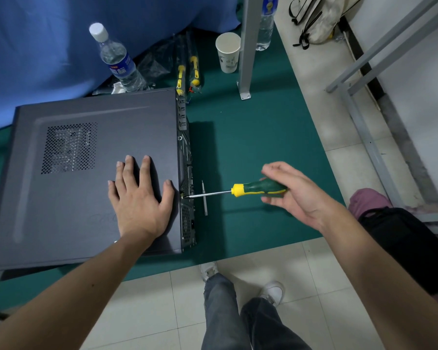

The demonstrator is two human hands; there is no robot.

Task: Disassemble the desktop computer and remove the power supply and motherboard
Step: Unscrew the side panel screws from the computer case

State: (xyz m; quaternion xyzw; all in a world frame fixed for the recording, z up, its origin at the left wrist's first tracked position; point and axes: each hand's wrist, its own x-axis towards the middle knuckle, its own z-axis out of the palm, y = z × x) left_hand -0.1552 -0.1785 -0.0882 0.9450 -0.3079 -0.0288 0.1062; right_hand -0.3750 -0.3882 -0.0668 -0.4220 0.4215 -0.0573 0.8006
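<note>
Green mat [250,137] — screwdriver [259,190] (tip at case [91,173]) between right fingers [273,170].

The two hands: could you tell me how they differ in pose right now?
The left hand lies flat, fingers spread, on the case; the right hand curls round the screwdriver handle. The left presses downward; the right holds its tool level, tip at the case's rear edge. Both are bare.

Left hand [139,198] flat, right hand [286,190] curled
</note>
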